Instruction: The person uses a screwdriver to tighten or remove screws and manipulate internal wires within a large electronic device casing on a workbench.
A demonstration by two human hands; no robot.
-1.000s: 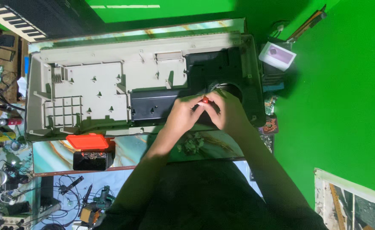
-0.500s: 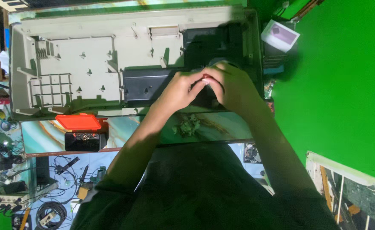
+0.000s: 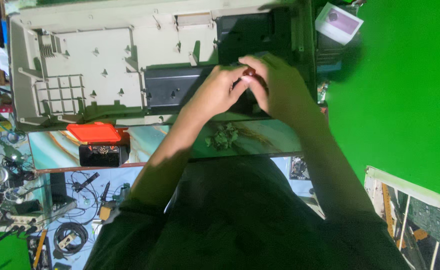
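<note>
We see both hands together over the dark inner part of a beige plastic housing (image 3: 105, 65) on the counter (image 3: 260, 137) — left hand (image 3: 220, 92) and right hand (image 3: 275, 87) pinch a small red-handled tool (image 3: 250, 72). An orange-lidded box (image 3: 94, 133) lies just beside the housing.

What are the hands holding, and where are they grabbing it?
Both hands, left hand and right hand, pinch a small dark-red handle between their fingertips, over the grey casing. What lies below the handle is hidden.

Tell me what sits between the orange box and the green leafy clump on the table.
In the head view, the person's left forearm crosses the patterned tabletop between the orange box and the leafy clump; nothing else lies there.
</note>
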